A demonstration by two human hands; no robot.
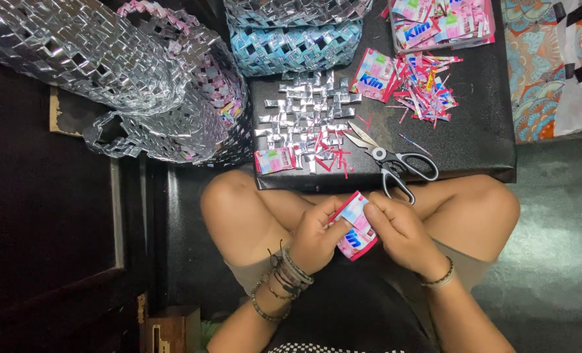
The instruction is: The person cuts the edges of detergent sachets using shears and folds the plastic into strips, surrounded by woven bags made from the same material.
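Note:
Both hands hold a small pink and white sachet wrapper (355, 225) over my lap. My left hand (315, 236) pinches its left edge, and my right hand (399, 229) grips its right side with fingers curled over it. On the black board (480, 131) in front of my knees lie black-handled scissors (395, 163), shut, and a woven patch of folded silver strips (307, 114). A pink wrapper piece (274, 160) sits at the board's near left corner. Neither hand touches the board.
Pink trimmings (425, 85) and a stack of pink wrappers (441, 23) lie at the board's far right. Woven silver bags (108, 72) sit at the left, a blue woven basket (294, 42) at the back. Patterned cloth (552, 72) lies at the right.

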